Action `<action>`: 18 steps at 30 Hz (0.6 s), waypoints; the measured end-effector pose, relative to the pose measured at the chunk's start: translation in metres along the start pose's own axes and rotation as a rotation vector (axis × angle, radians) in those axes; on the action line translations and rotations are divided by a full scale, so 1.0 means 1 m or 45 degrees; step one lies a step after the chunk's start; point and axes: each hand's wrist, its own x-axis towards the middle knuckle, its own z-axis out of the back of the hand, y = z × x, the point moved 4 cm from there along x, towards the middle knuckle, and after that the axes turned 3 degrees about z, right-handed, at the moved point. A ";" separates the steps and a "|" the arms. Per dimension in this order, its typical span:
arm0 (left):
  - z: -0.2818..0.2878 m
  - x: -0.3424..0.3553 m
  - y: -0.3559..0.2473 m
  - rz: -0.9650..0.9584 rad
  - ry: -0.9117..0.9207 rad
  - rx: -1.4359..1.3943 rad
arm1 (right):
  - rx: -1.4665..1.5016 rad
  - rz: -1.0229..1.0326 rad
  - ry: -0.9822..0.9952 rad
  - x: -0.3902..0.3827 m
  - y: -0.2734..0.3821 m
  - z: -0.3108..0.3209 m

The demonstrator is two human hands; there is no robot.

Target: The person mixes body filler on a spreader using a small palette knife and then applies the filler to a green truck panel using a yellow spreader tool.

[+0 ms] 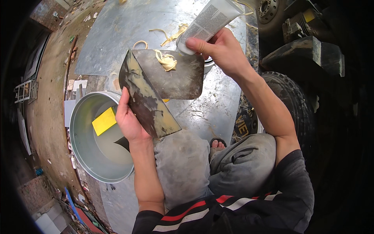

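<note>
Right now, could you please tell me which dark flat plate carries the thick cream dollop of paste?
The grey plate with rounded corners, beyond the left hand; the brown, angular plate in that hand bears only thin yellowish smears.

The grey-white tube (210, 24) in the right hand (224, 50) carries fine dark print (212, 15) — packed in close blocks of short lines along its body, slanting with it, and too small to read. On a dark strip (236, 137) by the person's right leg, next to the big tyre (290, 97), stand a few large yellow capital letters (242, 126) — bold, turned sideways; whether they make a whole word cannot be told.
</note>
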 end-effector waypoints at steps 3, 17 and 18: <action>-0.002 -0.005 -0.003 -0.006 -0.020 0.016 | 0.030 -0.081 -0.045 0.000 -0.009 0.002; -0.016 -0.019 -0.001 0.089 -0.110 -0.036 | -0.155 0.161 -0.115 -0.007 -0.029 0.002; -0.016 -0.019 -0.001 0.098 -0.100 -0.040 | -0.170 0.194 -0.119 -0.008 -0.029 0.003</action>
